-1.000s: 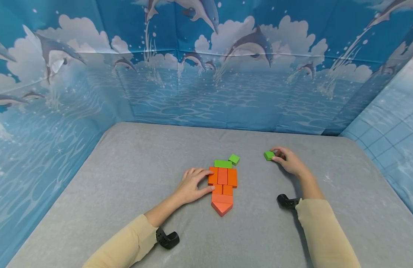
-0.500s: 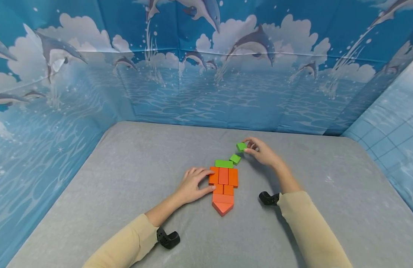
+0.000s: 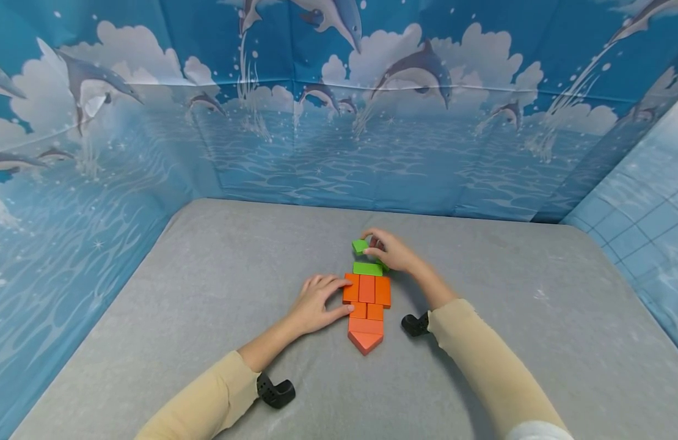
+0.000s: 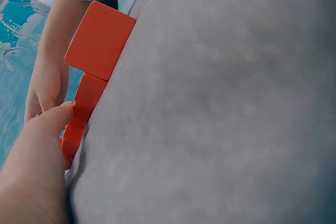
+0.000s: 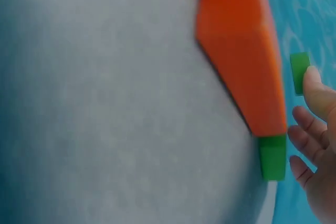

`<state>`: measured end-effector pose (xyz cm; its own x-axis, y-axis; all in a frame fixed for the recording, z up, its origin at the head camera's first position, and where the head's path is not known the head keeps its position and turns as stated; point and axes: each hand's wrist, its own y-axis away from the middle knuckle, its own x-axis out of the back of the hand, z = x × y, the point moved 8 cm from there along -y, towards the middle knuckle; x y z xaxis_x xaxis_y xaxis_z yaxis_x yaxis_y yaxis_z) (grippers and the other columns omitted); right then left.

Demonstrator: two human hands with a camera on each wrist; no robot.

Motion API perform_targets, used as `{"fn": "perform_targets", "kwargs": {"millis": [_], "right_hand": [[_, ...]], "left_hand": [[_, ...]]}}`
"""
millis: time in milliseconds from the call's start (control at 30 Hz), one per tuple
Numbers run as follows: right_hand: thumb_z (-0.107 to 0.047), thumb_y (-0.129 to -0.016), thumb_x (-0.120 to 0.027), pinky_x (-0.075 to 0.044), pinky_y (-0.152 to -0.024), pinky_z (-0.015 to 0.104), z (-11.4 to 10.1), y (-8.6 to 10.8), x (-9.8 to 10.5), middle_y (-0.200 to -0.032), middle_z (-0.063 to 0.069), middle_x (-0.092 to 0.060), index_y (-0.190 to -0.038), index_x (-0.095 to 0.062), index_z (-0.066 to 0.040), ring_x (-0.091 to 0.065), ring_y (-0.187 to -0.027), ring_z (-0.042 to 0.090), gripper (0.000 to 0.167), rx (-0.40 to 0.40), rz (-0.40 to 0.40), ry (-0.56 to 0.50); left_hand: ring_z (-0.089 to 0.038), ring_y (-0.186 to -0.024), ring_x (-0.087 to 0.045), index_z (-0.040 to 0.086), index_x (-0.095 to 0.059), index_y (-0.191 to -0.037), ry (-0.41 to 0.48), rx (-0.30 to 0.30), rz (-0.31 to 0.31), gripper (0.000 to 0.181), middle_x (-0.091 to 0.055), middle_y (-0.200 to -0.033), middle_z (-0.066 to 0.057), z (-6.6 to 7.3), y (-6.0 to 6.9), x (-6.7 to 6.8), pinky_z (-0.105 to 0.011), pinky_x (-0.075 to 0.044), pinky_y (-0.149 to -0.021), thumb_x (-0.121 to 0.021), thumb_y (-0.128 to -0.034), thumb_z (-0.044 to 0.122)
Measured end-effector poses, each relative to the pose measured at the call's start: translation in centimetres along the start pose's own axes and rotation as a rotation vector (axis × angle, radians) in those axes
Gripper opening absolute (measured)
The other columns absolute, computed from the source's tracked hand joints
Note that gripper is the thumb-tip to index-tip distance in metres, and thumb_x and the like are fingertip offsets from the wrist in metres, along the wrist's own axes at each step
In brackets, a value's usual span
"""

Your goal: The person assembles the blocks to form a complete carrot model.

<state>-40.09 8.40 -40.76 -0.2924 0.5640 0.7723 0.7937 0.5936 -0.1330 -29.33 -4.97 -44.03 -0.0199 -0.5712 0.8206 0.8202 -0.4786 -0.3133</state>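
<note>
In the head view, my right hand (image 3: pixel 393 252) pinches a small green block (image 3: pixel 360 246) between thumb and fingers, just beyond a green rectangular block (image 3: pixel 368 269). The right wrist view shows the pinched green block (image 5: pixel 299 69) above the table. Another small green block (image 3: pixel 384 266) lies mostly hidden under the right hand. Several orange blocks (image 3: pixel 366 288) form a flat figure, with an orange triangular block (image 3: pixel 365 342) at its near end. My left hand (image 3: pixel 311 308) rests at the figure's left side, thumb and forefinger spread apart and touching it.
A grey cloth-covered table (image 3: pixel 251 244) lies under everything. A blue dolphin-print curtain (image 3: pixel 317 153) hangs behind it and at both sides. Black wrist-worn devices (image 3: pixel 275 394) jut out below both sleeves.
My right hand has carried the small green block leftward from the right of the table to beyond the green rectangular block. The left hand stays in place.
</note>
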Motion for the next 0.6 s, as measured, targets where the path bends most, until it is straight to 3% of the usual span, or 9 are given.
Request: {"fn": "perform_targets", "kwargs": {"millis": [300, 600], "right_hand": [[-0.021, -0.089, -0.06, -0.039, -0.073, 0.039, -0.4, -0.9, -1.3, -0.09, 0.008, -0.057, -0.116, -0.056, -0.008, -0.051, -0.078, 0.021, 0.029, -0.017, -0.018, 0.165], [-0.023, -0.088, -0.061, -0.033, -0.071, 0.037, 0.2, -1.4, -2.0, -0.085, 0.005, -0.057, -0.115, -0.058, -0.01, -0.049, -0.074, 0.019, 0.029, -0.02, -0.017, 0.148]], "left_hand": [[-0.02, -0.109, -0.043, 0.019, -0.054, -0.125, -0.007, -0.001, 0.003, 0.048, -0.054, -0.12, -0.001, -0.1, 0.0, -0.1, -0.047, -0.023, -0.102, -0.059, -0.0845, 0.045], [-0.019, -0.109, -0.043, 0.019, -0.054, -0.125, -0.006, -0.007, 0.006, 0.048, -0.054, -0.119, 0.0, -0.1, 0.0, -0.1, -0.047, -0.024, -0.101, -0.059, -0.0845, 0.045]]}}
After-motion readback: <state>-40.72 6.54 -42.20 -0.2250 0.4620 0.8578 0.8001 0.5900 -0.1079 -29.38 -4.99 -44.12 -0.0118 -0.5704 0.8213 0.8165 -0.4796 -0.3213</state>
